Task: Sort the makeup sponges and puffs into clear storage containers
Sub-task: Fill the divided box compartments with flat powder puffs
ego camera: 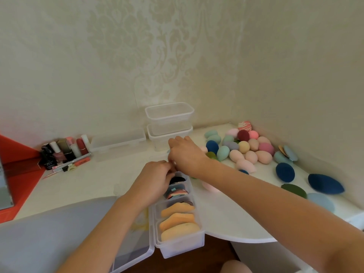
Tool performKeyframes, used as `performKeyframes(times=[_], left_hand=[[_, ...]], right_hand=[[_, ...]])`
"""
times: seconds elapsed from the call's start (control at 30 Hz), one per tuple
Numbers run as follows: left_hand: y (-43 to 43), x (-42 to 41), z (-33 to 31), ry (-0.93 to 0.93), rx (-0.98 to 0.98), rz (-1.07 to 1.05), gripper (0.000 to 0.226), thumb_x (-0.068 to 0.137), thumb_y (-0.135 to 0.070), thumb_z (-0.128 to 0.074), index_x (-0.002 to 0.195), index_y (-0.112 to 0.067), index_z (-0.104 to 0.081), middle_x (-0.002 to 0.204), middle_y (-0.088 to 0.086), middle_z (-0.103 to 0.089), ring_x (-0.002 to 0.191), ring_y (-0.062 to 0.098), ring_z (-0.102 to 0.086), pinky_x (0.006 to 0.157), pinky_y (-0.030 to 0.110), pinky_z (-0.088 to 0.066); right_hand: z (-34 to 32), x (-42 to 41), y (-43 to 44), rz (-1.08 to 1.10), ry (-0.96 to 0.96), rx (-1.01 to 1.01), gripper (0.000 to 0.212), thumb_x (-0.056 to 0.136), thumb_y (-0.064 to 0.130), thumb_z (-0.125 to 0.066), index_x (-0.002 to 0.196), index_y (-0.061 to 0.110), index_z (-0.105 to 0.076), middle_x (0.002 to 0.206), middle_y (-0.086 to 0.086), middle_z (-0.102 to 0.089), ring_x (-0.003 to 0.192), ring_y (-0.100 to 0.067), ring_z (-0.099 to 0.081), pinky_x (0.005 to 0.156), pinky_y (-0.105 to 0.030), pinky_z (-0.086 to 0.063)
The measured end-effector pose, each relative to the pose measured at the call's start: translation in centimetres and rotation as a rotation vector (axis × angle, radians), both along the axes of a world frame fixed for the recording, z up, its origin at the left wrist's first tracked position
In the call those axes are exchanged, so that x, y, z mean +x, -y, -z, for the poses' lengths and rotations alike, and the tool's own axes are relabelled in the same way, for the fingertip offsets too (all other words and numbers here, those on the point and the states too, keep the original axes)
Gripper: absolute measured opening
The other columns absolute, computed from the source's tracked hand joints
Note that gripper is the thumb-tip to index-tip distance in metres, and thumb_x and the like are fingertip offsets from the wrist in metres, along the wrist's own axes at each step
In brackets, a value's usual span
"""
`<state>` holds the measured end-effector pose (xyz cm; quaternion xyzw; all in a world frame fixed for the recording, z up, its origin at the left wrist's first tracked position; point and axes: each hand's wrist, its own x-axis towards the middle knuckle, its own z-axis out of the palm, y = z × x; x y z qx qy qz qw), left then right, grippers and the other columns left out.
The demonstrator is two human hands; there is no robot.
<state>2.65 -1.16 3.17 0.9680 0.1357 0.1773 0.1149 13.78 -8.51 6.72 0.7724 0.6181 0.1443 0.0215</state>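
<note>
Crowding the far left of the white table, a cluster of cosmetic bottles stands against the wall beside a red box, with a few pencils lying just in front of them. To their right a low clear container sits against the wall.

Nearer, at the table's edge, a hinged lid hangs open to the left of a long clear container. This container runs from near to far and is split into compartments. Peach puffs stand on edge in the near part, striped puffs fill the next, and a black puff lies in the far one.

The left hand hovers over that far end with its fingers curled in. They meet the bent fingers of the right hand, which reaches in from the right. Whether either hand pinches anything there cannot be told, since the fingertips hide the spot. Behind the hands, two clear containers are stacked against the wall.

Under the right forearm a pink puff lies flat on the table. Farther right, a heap of egg-shaped sponges in pink, teal, yellow, maroon and navy fills the far corner. Nearer lie loose pieces, well apart: a dark blue sponge, a green sponge and a pale blue sponge.
</note>
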Motion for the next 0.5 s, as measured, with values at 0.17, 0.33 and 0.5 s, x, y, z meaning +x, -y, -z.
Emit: performKeyframes(times=[0.17,0.33,0.5], left_hand=[[0.0,0.2,0.3,-0.028,-0.022,-0.059,0.023,0.097,-0.022,-0.046,0.112,-0.015,-0.062,0.109,0.001,-0.068,0.101,0.023,-0.057,0.092,0.024,-0.034],[0.3,0.0,0.6,-0.044,-0.049,-0.122,0.025,0.098,-0.026,-0.042,0.117,-0.018,-0.055,0.110,0.002,-0.064,0.106,0.024,-0.055,0.103,0.029,-0.028],[0.0,-0.2,0.6,-0.018,-0.069,-0.174,0.025,0.094,-0.033,-0.050,0.113,-0.019,-0.058,0.109,0.004,-0.056,0.100,0.024,-0.054,0.083,0.032,-0.043]], right_hand=[[-0.3,0.3,0.1,0.048,-0.152,-0.101,0.016,0.090,0.023,-0.056,0.092,0.019,-0.072,0.085,0.001,-0.045,0.088,-0.019,-0.042,0.076,-0.029,-0.025],[-1.3,-0.4,-1.6,0.179,-0.141,-0.314,0.032,0.093,0.009,-0.045,0.062,0.014,-0.039,0.064,0.001,-0.041,0.060,-0.015,-0.037,0.087,-0.037,-0.031],[-1.4,-0.6,-1.9,0.184,-0.159,-0.393,0.034,0.097,0.018,-0.040,0.063,0.014,-0.040,0.067,0.000,-0.042,0.083,-0.024,-0.042,0.106,-0.043,-0.024]])
